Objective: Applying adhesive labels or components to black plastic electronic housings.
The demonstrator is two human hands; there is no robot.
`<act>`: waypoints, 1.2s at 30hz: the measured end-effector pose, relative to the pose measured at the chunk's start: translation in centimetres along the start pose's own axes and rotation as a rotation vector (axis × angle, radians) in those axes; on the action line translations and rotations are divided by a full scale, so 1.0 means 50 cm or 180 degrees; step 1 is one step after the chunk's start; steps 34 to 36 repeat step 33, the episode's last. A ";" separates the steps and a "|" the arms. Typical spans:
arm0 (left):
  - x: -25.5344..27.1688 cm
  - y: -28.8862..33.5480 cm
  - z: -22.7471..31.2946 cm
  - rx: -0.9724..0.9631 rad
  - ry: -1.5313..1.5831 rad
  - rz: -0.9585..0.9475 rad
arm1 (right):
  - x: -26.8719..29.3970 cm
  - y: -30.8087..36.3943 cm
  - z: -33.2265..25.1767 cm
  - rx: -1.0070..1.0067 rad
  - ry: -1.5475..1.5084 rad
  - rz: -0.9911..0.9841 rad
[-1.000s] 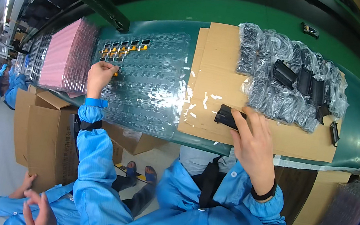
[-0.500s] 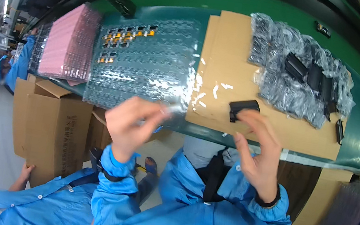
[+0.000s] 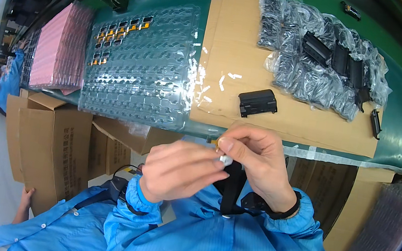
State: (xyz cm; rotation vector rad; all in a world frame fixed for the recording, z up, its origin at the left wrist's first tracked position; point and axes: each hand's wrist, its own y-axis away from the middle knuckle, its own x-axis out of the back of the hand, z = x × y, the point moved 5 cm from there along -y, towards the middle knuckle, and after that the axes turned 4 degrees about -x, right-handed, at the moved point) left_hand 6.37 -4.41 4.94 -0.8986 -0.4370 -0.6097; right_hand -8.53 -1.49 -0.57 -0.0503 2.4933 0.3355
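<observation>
Close together in front of the table's near edge are my left hand (image 3: 178,171) and my right hand (image 3: 261,161). Thumb and fingers of the right hand pinch a small orange-and-dark part (image 3: 215,142), mostly hidden by the fingers. A small white piece (image 3: 226,160) sits at the left fingertips, just below that part; its kind is unclear. On the cardboard sheet (image 3: 232,30) beyond my hands lies a black plastic holder (image 3: 258,103), untouched. Small white strips (image 3: 222,83) are scattered on the sheet's left side.
A clear blister tray (image 3: 138,71) with several orange-and-black parts (image 3: 115,33) lies left. Bubble-wrapped bundles (image 3: 294,67) with black holders on top (image 3: 317,48) lie right. Stacked pink trays (image 3: 61,45) stand far left, above cardboard boxes (image 3: 55,150). Another person's hand (image 3: 28,196) touches a box.
My right hand has left the black holder and moved left and nearer me, now pinching the small orange part. My left hand has come right to meet it. The whole view has shifted slightly.
</observation>
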 end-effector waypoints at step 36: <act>-0.031 -0.051 -0.095 0.1237 -0.1141 0.0263 | 0.119 0.037 0.039 -0.0338 -0.1037 0.0000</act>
